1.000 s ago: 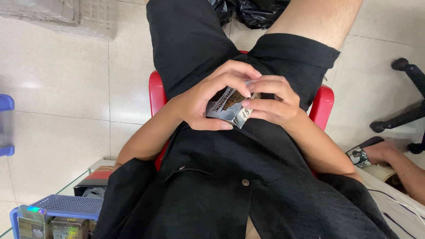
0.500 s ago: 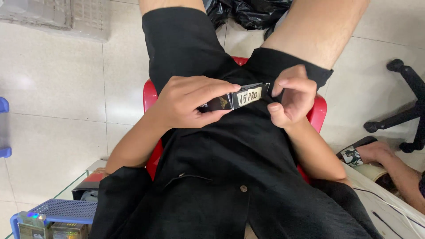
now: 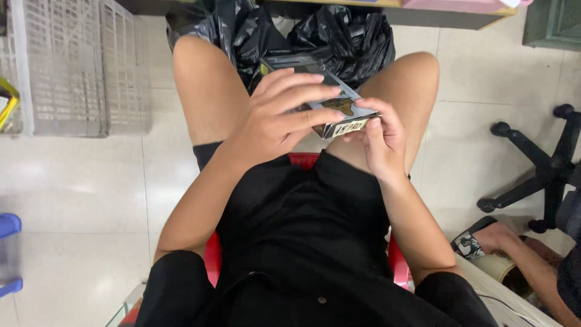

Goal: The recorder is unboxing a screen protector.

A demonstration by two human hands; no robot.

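Holding a small flat dark box with a white label [image 3: 342, 115] above my knees, my left hand [image 3: 278, 118] wraps its fingers over the top and my right hand [image 3: 378, 142] pinches the near right end. I think it could slip onto the white tiled floor [image 3: 78, 181] if my pinch loosens.

Head camera, single view, looking steeply down.
Close above the lap: both hands fill the centre; tiled floor [image 3: 78, 181] and chair base [image 3: 538, 175] at the edges.
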